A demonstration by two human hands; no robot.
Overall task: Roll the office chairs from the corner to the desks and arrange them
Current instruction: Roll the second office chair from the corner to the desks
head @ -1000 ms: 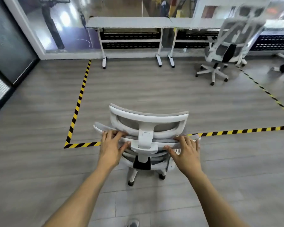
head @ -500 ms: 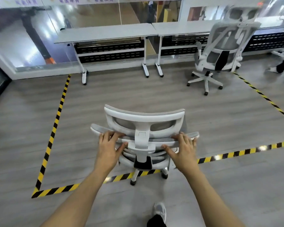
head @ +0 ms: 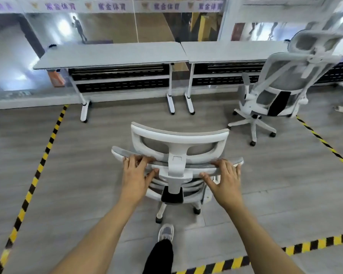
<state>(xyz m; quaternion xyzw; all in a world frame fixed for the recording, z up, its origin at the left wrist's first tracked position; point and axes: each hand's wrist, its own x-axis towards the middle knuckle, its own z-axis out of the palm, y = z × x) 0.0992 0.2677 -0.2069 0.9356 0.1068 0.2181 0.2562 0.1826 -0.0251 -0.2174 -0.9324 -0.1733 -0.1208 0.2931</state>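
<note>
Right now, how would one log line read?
left hand: gripping chair back | right hand: same | heading: left desk

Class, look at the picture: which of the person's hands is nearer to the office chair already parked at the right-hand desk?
The right hand. It grips the pushed chair's backrest on the side facing the parked chair; the left hand grips the far side, further away.

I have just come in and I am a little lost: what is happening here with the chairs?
A person is pushing a white office chair toward the left desk. The left hand and right hand both grip the top of its backrest. It stands inside the striped floor tape, short of the desk. A second chair stands at the right desk.
</note>
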